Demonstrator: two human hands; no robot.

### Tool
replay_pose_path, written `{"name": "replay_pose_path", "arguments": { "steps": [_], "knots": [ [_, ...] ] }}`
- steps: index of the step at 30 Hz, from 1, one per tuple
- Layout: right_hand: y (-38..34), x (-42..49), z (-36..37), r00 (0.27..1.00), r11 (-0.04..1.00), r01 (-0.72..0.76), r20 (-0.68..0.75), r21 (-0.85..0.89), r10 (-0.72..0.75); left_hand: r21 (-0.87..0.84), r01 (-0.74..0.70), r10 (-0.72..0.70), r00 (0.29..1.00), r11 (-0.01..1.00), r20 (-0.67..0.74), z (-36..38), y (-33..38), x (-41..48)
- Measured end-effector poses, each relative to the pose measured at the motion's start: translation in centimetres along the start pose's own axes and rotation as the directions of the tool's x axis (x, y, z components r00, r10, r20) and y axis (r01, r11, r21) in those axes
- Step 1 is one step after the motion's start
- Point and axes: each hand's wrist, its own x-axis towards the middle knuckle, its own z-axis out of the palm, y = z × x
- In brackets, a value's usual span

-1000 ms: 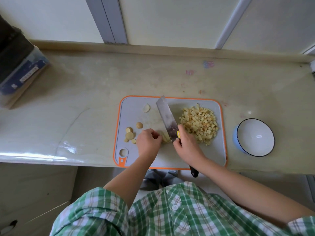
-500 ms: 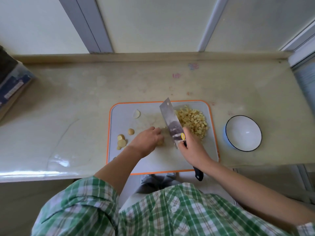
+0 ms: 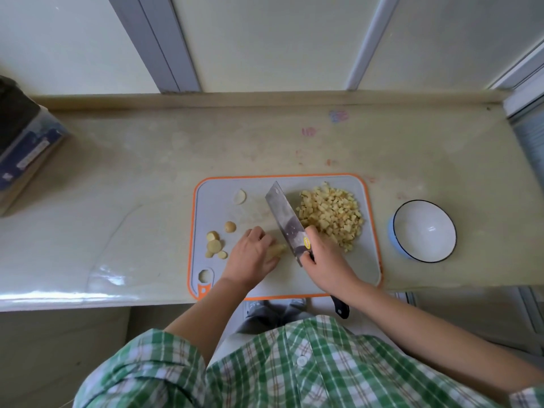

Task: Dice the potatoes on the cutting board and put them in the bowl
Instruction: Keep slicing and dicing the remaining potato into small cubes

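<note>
key relation: potato piece (image 3: 277, 249) lies just left of the cleaver (image 3: 285, 217) blade; the blade runs on a diagonal, near-right to far-left; the piece's own axis is mostly hidden under the fingers
left hand (image 3: 250, 257): fingers curled over the piece, pinning it to the cutting board (image 3: 353, 267)
right hand (image 3: 326, 262): clenched round the black handle, up against the blade
diced pile (image 3: 332, 216): small pale-yellow matte cubes, heaped just right of the blade
round slices (image 3: 214, 245): skin-edged discs near the board's left edge, uncut
bowl (image 3: 424, 231): white glazed, dark rim, right of the board, nearer the right hand, no dice inside
board: grey plastic, orange rim
</note>
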Motion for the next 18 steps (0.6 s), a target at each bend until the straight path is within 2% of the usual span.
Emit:
{"name": "replay_pose_path", "arguments": {
  "steps": [6,13,18],
  "knots": [
    [-1.2,-0.6,0.9,0.999,0.998,-0.051,0.018,0.029,0.051,-0.004,-0.043,0.043,0.998,0.999,-0.038,-0.2,-0.9,-0.2],
    [-2.5,-1.0,3.1,0.992,0.987,-0.123,-0.002,-0.099,0.124,0.046,-0.090,0.091,0.996,0.995,-0.011,-0.4,-0.5,0.2],
    [-2.9,-1.2,4.9,0.983,0.979,-0.184,-0.030,-0.089,0.182,0.036,-0.134,0.135,0.991,0.990,-0.021,-0.5,-0.8,0.4]
  ]
}}
